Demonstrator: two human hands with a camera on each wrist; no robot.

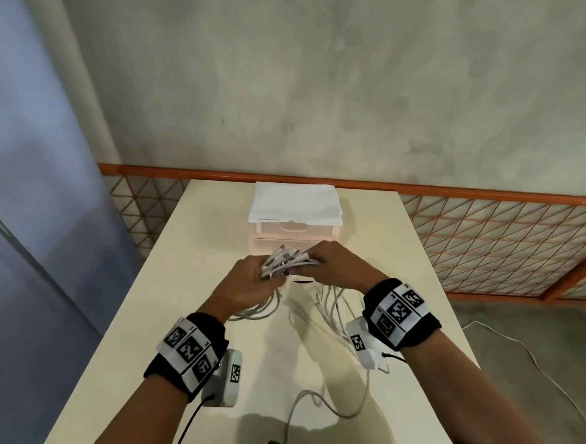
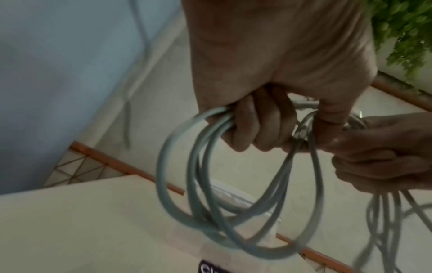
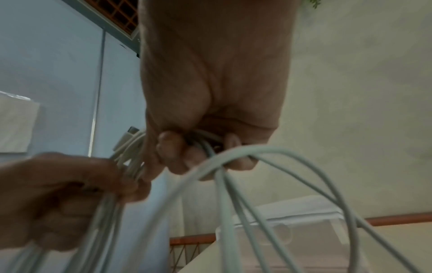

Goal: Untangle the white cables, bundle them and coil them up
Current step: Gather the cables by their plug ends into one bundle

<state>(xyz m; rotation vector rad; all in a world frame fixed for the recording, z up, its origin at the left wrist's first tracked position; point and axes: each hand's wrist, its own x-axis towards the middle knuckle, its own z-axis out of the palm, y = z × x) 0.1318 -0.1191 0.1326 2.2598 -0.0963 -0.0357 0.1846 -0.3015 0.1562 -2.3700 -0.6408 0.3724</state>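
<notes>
Several white cables [image 1: 289,260] are gathered in a bunch above the middle of the cream table [image 1: 172,297], their plug ends sticking up between my two hands. My left hand [image 1: 250,281] grips the bunch from the left, and loops [image 2: 233,212] hang from its curled fingers. My right hand [image 1: 335,264] grips the same bunch from the right, fingers curled round the strands [image 3: 229,166]. More cable [image 1: 331,308] trails down from the hands onto the table and off its near edge [image 1: 309,402].
A white drawer box [image 1: 295,218] with a stack of paper on top stands just beyond the hands. An orange mesh rail [image 1: 491,230] runs behind and right of the table. Another white cord [image 1: 519,348] lies on the floor at the right.
</notes>
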